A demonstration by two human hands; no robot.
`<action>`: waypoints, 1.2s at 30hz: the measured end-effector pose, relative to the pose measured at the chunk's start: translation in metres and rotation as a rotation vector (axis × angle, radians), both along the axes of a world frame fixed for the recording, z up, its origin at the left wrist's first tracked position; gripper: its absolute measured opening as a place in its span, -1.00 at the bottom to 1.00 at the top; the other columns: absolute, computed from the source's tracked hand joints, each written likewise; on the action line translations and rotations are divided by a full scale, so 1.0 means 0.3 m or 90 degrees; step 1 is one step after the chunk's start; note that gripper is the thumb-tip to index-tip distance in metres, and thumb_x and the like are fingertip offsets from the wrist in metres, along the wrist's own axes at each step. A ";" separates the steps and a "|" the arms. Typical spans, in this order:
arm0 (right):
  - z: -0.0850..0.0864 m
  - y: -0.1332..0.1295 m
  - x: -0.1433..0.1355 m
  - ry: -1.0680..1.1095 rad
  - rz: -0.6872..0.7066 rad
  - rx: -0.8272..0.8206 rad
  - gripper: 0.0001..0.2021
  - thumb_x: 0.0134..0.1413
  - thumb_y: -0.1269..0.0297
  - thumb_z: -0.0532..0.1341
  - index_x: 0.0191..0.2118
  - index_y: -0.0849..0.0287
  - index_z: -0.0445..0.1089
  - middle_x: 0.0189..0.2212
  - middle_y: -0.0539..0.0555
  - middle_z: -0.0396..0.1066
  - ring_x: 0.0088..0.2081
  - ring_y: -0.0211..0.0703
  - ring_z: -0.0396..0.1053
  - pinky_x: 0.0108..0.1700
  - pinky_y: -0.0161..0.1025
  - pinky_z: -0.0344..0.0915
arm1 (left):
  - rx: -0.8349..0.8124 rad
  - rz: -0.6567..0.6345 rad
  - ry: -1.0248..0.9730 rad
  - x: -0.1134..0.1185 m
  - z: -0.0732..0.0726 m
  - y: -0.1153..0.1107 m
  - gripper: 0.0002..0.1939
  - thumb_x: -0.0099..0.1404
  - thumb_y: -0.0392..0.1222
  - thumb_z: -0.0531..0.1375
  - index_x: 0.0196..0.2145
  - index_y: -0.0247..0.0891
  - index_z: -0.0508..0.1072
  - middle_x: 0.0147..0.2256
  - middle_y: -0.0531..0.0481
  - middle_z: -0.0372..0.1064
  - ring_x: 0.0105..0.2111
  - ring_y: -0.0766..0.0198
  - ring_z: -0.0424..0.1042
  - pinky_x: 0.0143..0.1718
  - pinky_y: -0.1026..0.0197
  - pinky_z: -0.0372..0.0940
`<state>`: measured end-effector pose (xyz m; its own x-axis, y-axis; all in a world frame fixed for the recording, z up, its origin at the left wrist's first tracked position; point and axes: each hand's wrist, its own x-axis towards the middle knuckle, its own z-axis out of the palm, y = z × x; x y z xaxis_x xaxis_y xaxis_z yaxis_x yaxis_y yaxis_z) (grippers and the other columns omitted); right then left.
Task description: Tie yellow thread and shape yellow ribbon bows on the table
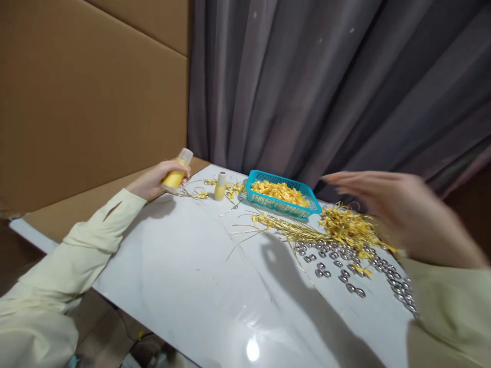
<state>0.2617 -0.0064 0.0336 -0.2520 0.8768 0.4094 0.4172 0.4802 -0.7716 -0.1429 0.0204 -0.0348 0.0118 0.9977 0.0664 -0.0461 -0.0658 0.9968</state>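
Observation:
My left hand [157, 179] is wrapped round a small bottle [174, 179] of yellow liquid with a clear cap, held tilted above the table's far left. A second, smaller bottle [220, 187] with a pale cap stands upright to its right, among thin golden cords [201, 193] with yellow bows. Raised over the right side, my right hand [391, 204] is blurred by motion; its fingers look stretched out, with nothing seen in them. Below and left of it lie a pile of yellow ribbon bows [345, 225] and many silver oval metal pieces [341, 251].
A blue plastic basket [317, 205] full of yellow ribbon pieces [282, 192] stands at the back. In front lies a bundle of golden cords [295, 230]. The white table [184, 271] meets a cardboard panel [95, 102] on the left and a grey curtain [291, 87] behind.

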 end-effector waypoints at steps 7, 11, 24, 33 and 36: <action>-0.250 0.115 -0.385 0.141 0.288 -0.546 -0.86 -0.13 0.37 0.23 -0.60 0.29 0.36 -0.56 0.11 0.39 -0.52 -0.28 0.34 -0.42 -0.31 0.30 | -0.095 -0.182 -0.066 0.166 0.001 -0.108 -0.88 0.02 -0.18 0.27 -0.46 -0.26 0.46 -0.35 -0.08 0.31 -0.42 0.26 0.25 -0.53 0.29 0.20; -0.300 0.116 -0.465 0.152 0.353 -0.632 -0.80 -0.02 0.31 0.24 -0.56 0.30 0.32 -0.62 0.03 0.32 -0.67 -0.46 0.05 -0.62 -0.41 0.03 | -0.144 -0.225 -0.107 0.192 -0.024 -0.121 -0.85 0.02 -0.21 0.27 -0.39 -0.26 0.48 -0.27 -0.09 0.33 -0.35 0.24 0.29 -0.55 0.32 0.22; -0.286 0.068 -0.453 0.129 0.494 -0.611 -0.79 0.01 0.29 0.29 -0.22 0.26 0.42 -0.45 0.07 0.45 -0.64 -0.47 -0.16 -0.60 -0.36 -0.29 | -0.261 -0.203 -0.277 0.205 -0.050 -0.117 -0.72 -0.08 -0.35 0.18 -0.31 -0.29 0.37 -0.35 -0.06 0.34 -0.35 0.20 0.37 -0.51 0.27 0.33; -0.310 0.061 -0.448 0.160 0.477 -0.531 -0.75 -0.06 0.23 0.34 -0.31 0.21 0.31 -0.43 0.10 0.50 -0.64 -0.44 -0.13 -0.56 -0.33 -0.23 | -0.179 -0.175 -0.084 0.205 -0.048 -0.123 -0.81 -0.01 -0.29 0.20 -0.36 -0.33 0.47 -0.18 -0.11 0.36 -0.18 0.11 0.36 -0.22 0.15 0.39; -0.310 0.058 -0.452 0.150 0.485 -0.525 -0.71 -0.06 0.19 0.35 -0.32 0.19 0.25 -0.46 0.08 0.49 -0.64 -0.43 -0.06 -0.57 -0.35 -0.22 | -0.191 -0.167 -0.080 0.207 -0.047 -0.127 -0.82 -0.02 -0.28 0.21 -0.38 -0.32 0.49 -0.22 -0.07 0.37 -0.24 0.14 0.37 -0.23 0.16 0.38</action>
<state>0.1259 0.0112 -0.0593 -0.8261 0.5524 -0.1115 0.0382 -0.1426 -0.9890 -0.0809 -0.0176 -0.0488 0.2785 0.9374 -0.2091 -0.1456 0.2564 0.9555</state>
